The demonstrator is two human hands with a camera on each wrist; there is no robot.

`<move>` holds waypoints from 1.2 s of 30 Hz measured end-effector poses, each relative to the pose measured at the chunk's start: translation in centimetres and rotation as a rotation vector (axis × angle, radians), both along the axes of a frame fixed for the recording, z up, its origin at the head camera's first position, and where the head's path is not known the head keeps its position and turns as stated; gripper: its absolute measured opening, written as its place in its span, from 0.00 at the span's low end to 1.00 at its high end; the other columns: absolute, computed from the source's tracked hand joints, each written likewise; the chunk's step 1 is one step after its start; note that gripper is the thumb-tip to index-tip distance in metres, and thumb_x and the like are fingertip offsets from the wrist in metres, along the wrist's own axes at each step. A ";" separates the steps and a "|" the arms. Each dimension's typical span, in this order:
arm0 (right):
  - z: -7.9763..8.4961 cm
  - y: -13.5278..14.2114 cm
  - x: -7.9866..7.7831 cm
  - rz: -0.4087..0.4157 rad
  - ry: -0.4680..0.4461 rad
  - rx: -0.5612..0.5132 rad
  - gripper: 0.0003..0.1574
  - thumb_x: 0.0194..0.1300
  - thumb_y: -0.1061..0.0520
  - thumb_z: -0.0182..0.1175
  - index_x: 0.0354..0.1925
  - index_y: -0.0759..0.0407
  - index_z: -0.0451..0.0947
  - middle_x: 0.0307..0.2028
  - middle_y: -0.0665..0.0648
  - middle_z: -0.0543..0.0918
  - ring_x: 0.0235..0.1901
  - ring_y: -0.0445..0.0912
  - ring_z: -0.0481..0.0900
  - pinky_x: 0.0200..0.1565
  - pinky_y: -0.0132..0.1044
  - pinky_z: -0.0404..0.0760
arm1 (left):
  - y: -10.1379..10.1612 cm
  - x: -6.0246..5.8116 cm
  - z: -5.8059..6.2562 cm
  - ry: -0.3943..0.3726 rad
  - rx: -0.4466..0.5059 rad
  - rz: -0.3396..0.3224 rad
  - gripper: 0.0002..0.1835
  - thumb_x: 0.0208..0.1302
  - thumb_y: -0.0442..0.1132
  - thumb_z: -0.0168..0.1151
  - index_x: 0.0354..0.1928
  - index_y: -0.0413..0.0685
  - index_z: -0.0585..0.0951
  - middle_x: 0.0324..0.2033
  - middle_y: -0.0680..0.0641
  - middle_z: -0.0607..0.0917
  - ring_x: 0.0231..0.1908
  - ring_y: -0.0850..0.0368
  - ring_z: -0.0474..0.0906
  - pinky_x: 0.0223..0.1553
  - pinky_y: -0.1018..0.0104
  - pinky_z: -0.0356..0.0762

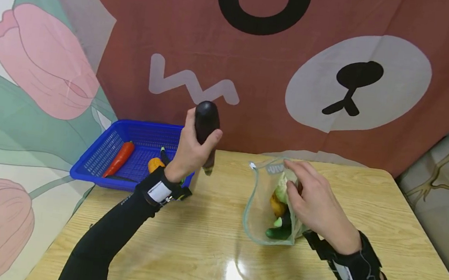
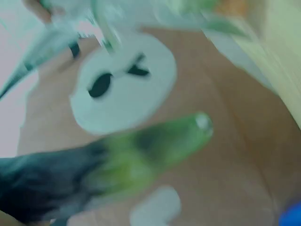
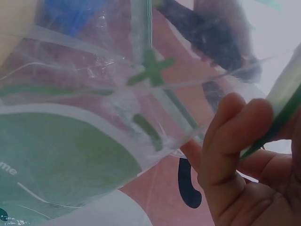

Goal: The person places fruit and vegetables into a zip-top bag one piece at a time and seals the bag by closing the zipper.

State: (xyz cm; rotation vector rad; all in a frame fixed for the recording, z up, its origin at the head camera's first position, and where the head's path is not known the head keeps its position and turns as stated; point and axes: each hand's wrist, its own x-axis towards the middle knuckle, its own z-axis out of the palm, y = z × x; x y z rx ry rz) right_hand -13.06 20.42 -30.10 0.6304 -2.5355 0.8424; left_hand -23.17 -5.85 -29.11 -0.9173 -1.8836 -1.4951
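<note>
My left hand grips a dark eggplant above the table, between the basket and the bag. In the left wrist view the eggplant is blurred, its green stem end pointing right. On the right, my right hand pinches the upper edge of a clear bag with a pale green border. Inside the bag are a pale green cabbage, a yellow-orange vegetable and a dark green cucumber. The right wrist view shows fingers curled at the bag's rim, near its green print.
A blue plastic basket stands at the back left of the wooden table. It holds a red pepper, an orange vegetable and dark slender vegetables, partly hidden by my left arm. A printed cloth hangs behind the table.
</note>
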 end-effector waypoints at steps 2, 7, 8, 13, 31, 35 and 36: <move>0.1 -0.1 0.1 -0.006 -0.006 0.012 0.26 0.59 0.69 0.51 0.58 0.66 0.68 0.50 0.58 0.73 0.17 0.38 0.63 0.18 0.30 0.66 | 0.8 1.1 0.1 -0.006 0.013 -0.119 0.35 0.60 0.57 0.54 0.57 0.37 0.58 0.35 0.38 0.74 0.31 0.51 0.75 0.29 0.61 0.75; 0.4 -0.2 0.2 -0.024 -0.010 0.035 0.28 0.57 0.70 0.49 0.58 0.65 0.69 0.52 0.59 0.72 0.13 0.36 0.59 0.16 0.29 0.64 | 2.5 3.5 0.2 -0.005 0.036 -0.369 0.32 0.63 0.49 0.50 0.55 0.30 0.54 0.37 0.32 0.72 0.36 0.45 0.75 0.36 0.58 0.76; 0.4 -0.2 0.2 -0.025 -0.009 0.036 0.28 0.57 0.70 0.49 0.58 0.65 0.69 0.52 0.59 0.72 0.13 0.36 0.59 0.15 0.29 0.64 | 2.8 3.9 0.3 0.002 0.044 -0.404 0.31 0.63 0.49 0.49 0.55 0.30 0.54 0.37 0.31 0.72 0.37 0.47 0.76 0.36 0.58 0.76; 0.5 -0.1 0.2 -0.030 0.026 0.042 0.28 0.56 0.71 0.49 0.57 0.65 0.70 0.50 0.58 0.74 0.14 0.37 0.60 0.17 0.30 0.64 | 4.6 5.5 0.9 0.059 0.107 -0.621 0.26 0.65 0.52 0.50 0.58 0.49 0.57 0.39 0.25 0.66 0.45 0.54 0.72 0.41 0.60 0.75; 0.8 0.5 0.4 -0.043 0.002 0.066 0.27 0.58 0.71 0.51 0.58 0.67 0.68 0.45 0.62 0.74 0.18 0.41 0.64 0.18 0.31 0.66 | 7.2 7.6 -0.2 -0.237 -0.357 -0.785 0.26 0.49 0.20 0.63 0.50 0.29 0.65 0.57 0.32 0.67 0.62 0.54 0.60 0.60 0.64 0.60; 0.9 0.6 0.6 -0.058 -0.012 0.052 0.26 0.60 0.70 0.48 0.58 0.65 0.68 0.46 0.61 0.74 0.15 0.39 0.62 0.15 0.31 0.64 | 7.4 7.0 -1.5 -0.175 -0.437 -0.674 0.28 0.45 0.26 0.70 0.52 0.34 0.72 0.52 0.38 0.68 0.55 0.57 0.63 0.53 0.69 0.67; 0.9 0.7 0.6 -0.060 -0.013 0.051 0.26 0.61 0.69 0.48 0.58 0.65 0.69 0.46 0.61 0.74 0.14 0.39 0.62 0.15 0.31 0.64 | 7.4 6.7 -1.9 -0.153 -0.457 -0.655 0.29 0.44 0.28 0.71 0.52 0.36 0.73 0.50 0.41 0.68 0.53 0.57 0.64 0.51 0.70 0.68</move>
